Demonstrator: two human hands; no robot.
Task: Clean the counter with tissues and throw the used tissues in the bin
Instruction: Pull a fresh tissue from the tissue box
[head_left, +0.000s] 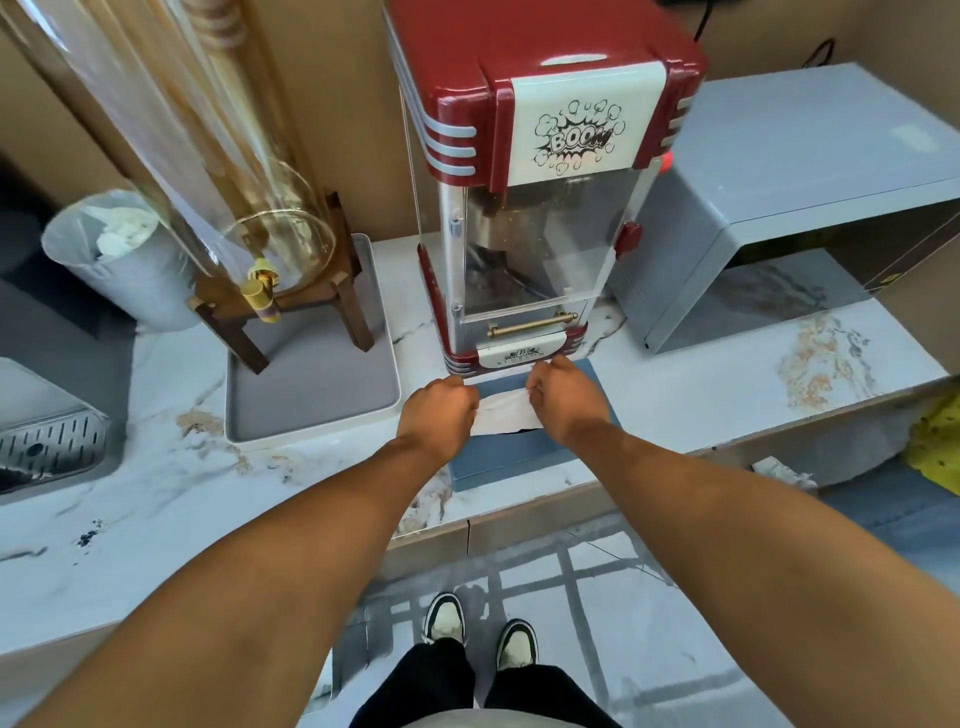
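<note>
Far left of the popcorn machine sat the bin, a grey cylinder with a thin plastic liner and some crumpled white stuff already inside. Next over, a glass drink dispenser stood on a wooden stand in a grey tray. The surface was glossy marble-look stone, white with grey and rusty veins, plus a few dark specks near its front edge, well left of the machine.

Right in front of the machine lay a flat blue tissue box. Left hand and right hand were both over it, each grip pinched shut on one end of a thin white tissue stretched between them, its lower edge seemingly still in the slot.

My guess at the risk: soft, flimsy paper pulled from two ends could tear, or drag extra sheets out. The box looked light too, so it might lift or slide toward the edge.

Right of the machine was a boxy grey microwave, smooth and matte.
</note>
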